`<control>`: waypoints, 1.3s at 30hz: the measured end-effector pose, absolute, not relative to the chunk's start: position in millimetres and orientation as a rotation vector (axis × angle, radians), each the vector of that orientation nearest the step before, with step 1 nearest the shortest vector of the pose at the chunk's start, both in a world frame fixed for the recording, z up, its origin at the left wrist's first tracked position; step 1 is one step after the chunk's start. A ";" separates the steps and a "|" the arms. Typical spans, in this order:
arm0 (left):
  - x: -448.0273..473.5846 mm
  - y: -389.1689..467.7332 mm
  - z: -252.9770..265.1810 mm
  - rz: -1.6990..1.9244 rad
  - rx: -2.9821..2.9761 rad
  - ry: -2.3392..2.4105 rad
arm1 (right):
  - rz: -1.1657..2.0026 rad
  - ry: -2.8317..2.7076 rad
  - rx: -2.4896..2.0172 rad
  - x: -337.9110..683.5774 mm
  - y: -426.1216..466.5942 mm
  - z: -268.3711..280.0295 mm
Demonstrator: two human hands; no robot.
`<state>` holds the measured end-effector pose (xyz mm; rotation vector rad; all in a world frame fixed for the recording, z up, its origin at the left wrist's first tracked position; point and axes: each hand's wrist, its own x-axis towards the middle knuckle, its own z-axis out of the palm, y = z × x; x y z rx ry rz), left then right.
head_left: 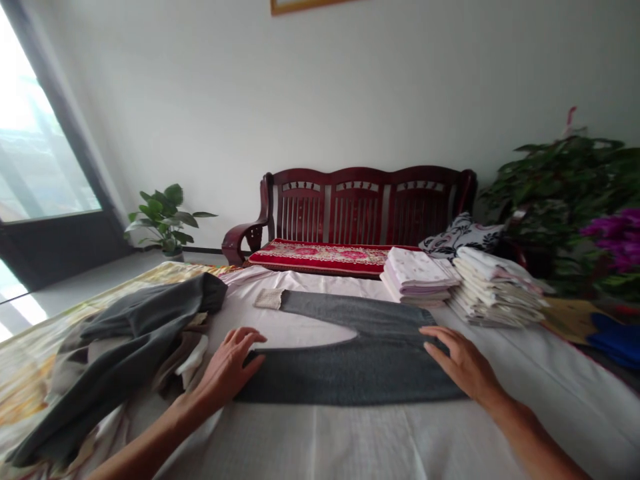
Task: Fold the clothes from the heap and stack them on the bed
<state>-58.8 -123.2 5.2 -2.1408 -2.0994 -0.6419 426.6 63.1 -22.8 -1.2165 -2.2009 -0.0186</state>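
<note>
Grey trousers (370, 370) lie flat, waist partly hidden by right hand (461, 363).

Lit by daylight from the glazed door (47, 153) at far left, burnt out to white near its top. Streaked with glare on the floor (25, 317) below. Dimmer toward the right, darkest within the leafy plant (550, 193). Smeared at the purple flowers (617, 235), crisper at the carved wooden settee (357, 177). Stretched toward the edges, slanting the door frame (70, 113).
</note>
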 end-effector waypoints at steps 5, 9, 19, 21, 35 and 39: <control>-61.6 -169.4 29.5 -0.313 -2.295 -2.152 | 0.372 -2.184 -1.280 443.3 54.3 6.9; -69.8 -180.8 24.9 -0.099 -2.227 -2.211 | 0.651 -2.433 -1.289 451.4 44.0 15.7; -70.5 -173.8 11.4 0.052 -2.043 -2.250 | -0.015 -2.607 -1.276 447.4 5.1 8.5; -73.6 -172.2 9.2 0.015 -2.041 -2.239 | -0.072 -2.606 -1.255 444.7 1.7 10.5; -108.9 -104.2 89.7 -0.359 -1.977 -2.382 | 0.168 -2.114 -1.312 447.6 79.4 14.1; -126.2 -54.4 95.2 -0.353 -1.951 -2.376 | 0.138 -2.098 -1.384 438.7 110.0 20.6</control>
